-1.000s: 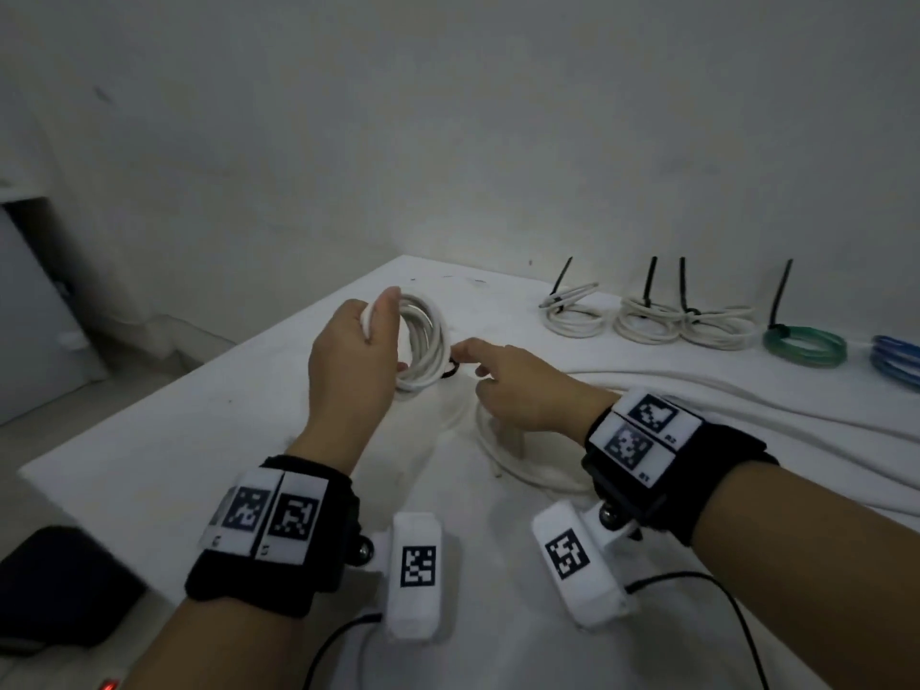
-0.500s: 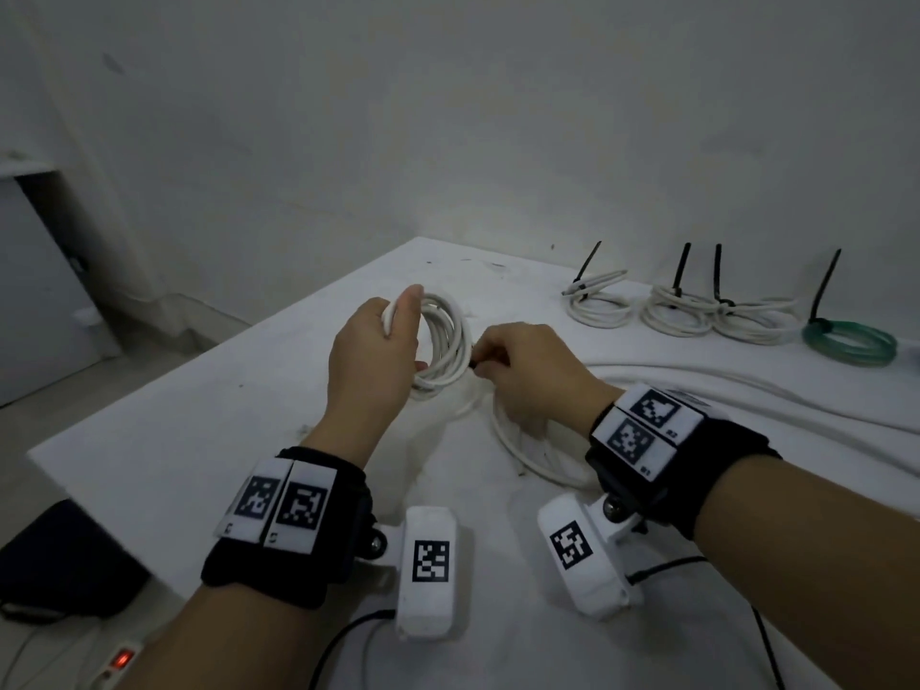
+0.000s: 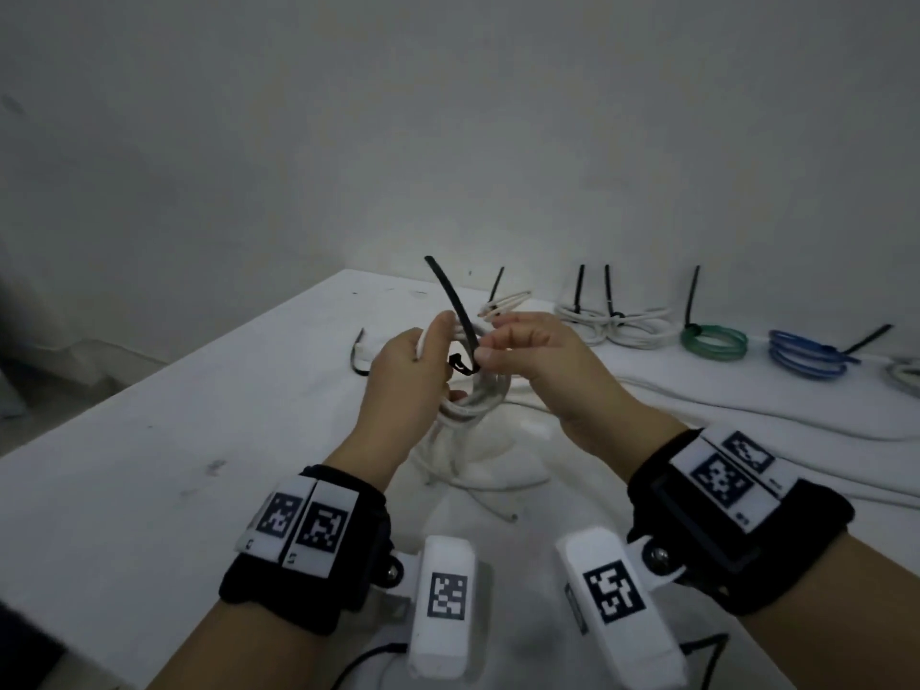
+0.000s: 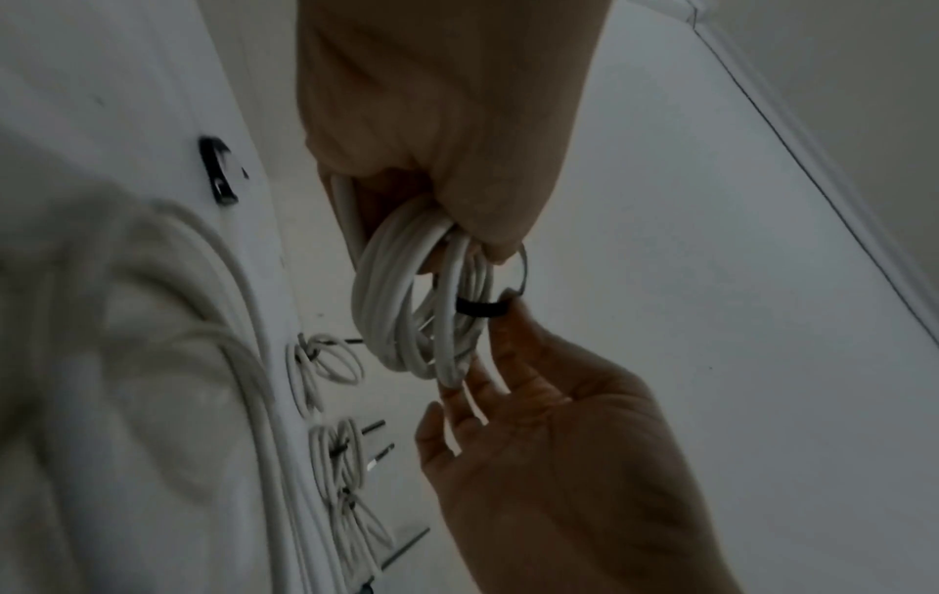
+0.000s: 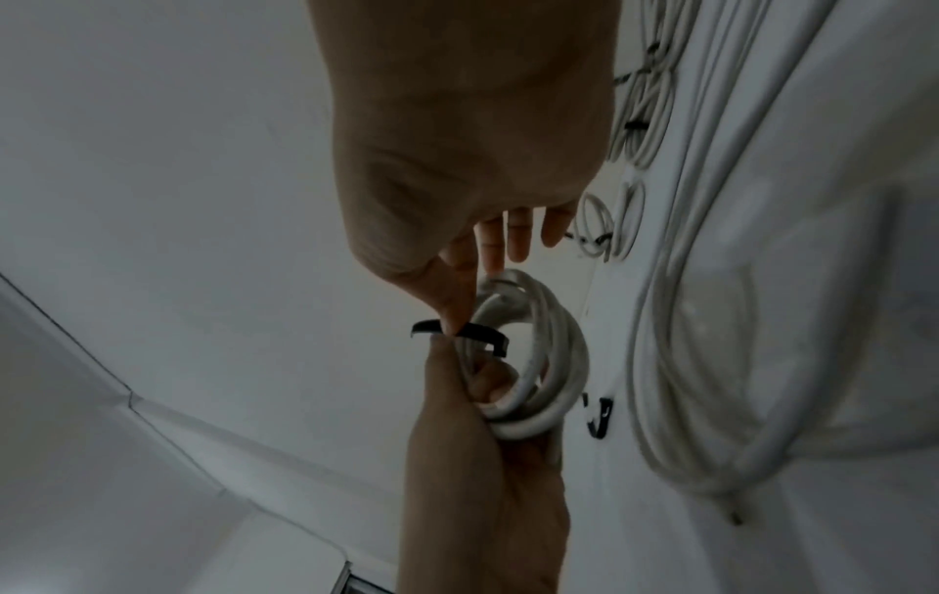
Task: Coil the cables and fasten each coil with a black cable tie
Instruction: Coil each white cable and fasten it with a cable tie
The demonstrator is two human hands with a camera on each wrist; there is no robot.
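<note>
My left hand (image 3: 432, 352) grips a coil of white cable (image 3: 475, 403) and holds it above the table. A black cable tie (image 3: 450, 311) goes round the coil's strands, its head next to my left fingers and its long tail pointing up. My right hand (image 3: 485, 350) pinches the tie at the coil between thumb and forefinger. The left wrist view shows the coil (image 4: 406, 309) with the black band (image 4: 480, 309) across it. In the right wrist view my right fingertips (image 5: 457, 321) pinch the tie (image 5: 482, 335) just above the coil (image 5: 544, 361).
Tied coils lie along the back of the white table (image 3: 149, 465): white ones (image 3: 610, 323), a green one (image 3: 714, 342) and a blue one (image 3: 806, 355). Loose white cable (image 3: 707, 408) runs across the right side. A spare black tie (image 3: 359, 361) lies left of my hands.
Both hands have lifted the coil higher and closer together. The black tie now loops round the coil with its tail standing up, pinched by my right hand.
</note>
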